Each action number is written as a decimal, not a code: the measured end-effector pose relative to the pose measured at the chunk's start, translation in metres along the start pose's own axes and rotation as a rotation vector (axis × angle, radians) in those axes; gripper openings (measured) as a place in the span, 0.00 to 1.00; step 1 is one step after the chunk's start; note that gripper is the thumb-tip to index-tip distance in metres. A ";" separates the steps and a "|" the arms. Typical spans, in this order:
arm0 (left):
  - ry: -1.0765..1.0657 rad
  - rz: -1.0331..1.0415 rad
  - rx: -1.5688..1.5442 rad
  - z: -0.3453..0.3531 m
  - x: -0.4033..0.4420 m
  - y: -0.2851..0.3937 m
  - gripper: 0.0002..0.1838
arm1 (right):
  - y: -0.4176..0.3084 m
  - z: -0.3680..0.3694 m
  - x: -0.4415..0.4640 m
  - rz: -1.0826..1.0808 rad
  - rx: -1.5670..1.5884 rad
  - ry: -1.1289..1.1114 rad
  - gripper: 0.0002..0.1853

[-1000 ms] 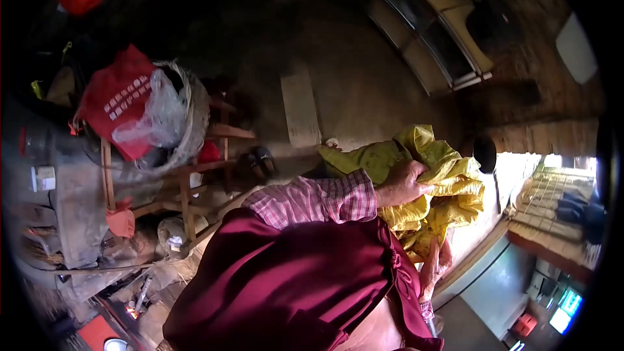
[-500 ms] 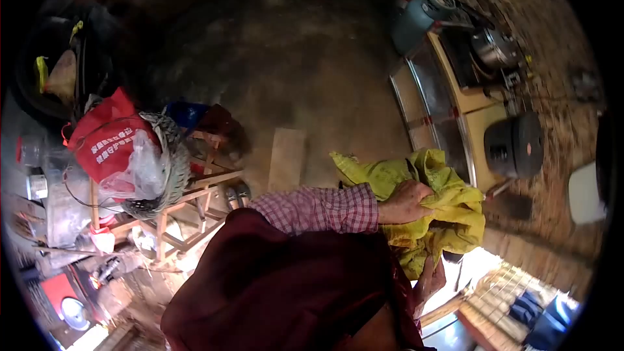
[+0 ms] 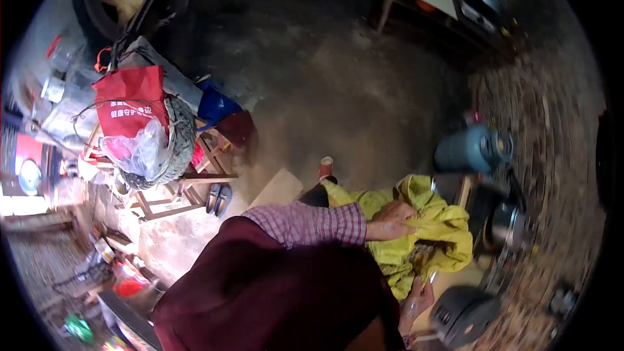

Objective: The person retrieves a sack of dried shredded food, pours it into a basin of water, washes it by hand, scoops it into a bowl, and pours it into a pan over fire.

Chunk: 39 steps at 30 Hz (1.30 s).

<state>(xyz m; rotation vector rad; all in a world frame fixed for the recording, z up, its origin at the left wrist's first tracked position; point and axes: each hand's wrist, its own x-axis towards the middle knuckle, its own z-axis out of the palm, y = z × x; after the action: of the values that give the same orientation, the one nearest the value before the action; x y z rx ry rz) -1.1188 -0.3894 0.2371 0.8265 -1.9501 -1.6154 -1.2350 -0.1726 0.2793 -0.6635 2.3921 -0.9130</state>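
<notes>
Moved since the earlier frame: your view, swung so that the blue gas cylinder [image 3: 467, 150] sits lower; also a shod foot [image 3: 325, 168], come into sight. Yellow sack [image 3: 450, 227], one, crumpled, mouth gaping: before you, to the right of your dark red apron [image 3: 260, 292]. Your left hand [image 3: 392, 220]: fingers closed on a fold of it. Your right hand [image 3: 418, 298]: at its lower edge, grip cannot be told. Dark cooker [image 3: 465, 315]: near that hand.

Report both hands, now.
Left hand: closed, holding the yellow sack.
Right hand: fingers at the sack's near edge; whether they grip it cannot be told.
</notes>
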 end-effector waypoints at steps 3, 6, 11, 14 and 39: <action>0.048 0.019 -0.007 -0.038 0.050 -0.018 0.15 | -0.039 0.040 0.047 -0.103 0.256 0.025 0.15; 0.062 0.066 -0.071 -0.093 0.106 -0.025 0.14 | -0.059 0.057 0.112 -0.165 0.149 -0.058 0.15; 0.083 0.042 0.054 -0.200 0.173 -0.004 0.14 | -0.162 0.113 0.179 -0.179 0.252 -0.103 0.15; 0.279 0.089 0.034 -0.253 0.196 -0.003 0.14 | -0.242 0.140 0.198 -0.255 0.223 -0.140 0.17; 1.387 -0.241 -0.232 -0.730 0.261 -0.129 0.14 | -0.758 0.549 0.422 -0.790 0.065 -1.140 0.16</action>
<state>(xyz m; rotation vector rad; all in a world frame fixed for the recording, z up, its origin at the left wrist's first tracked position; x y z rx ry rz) -0.7785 -1.0978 0.2470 1.5228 -0.6757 -0.8244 -1.0321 -1.1772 0.3411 -1.6068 1.0627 -0.5843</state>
